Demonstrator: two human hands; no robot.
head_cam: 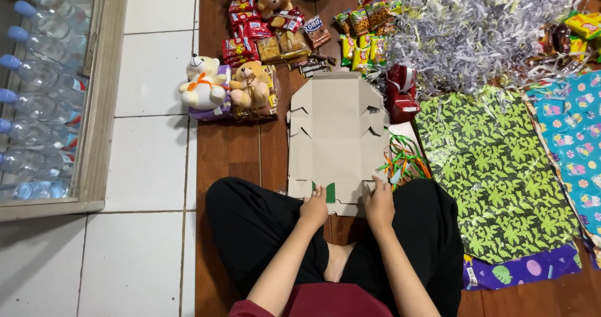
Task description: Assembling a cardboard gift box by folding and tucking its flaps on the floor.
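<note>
Centre: a flat cardboard box blank [337, 135] is lying on the floor before the seated person's crossed legs.
Near edge: the left hand [314, 209] and right hand [379, 205] are resting side by side on the blank's closest flap — left of its middle and right of it.
Left of blank: two teddy bears [225, 84] are sitting just beside it.
Behind blank: snack packets [275, 32] are lying in a cluster.
Right of blank: wrapping paper sheets [501, 173] are lying overlapped — shredded paper [466, 26] is piled behind them.
Far left: water bottles [34, 92] are lying in a row behind a frame.
</note>
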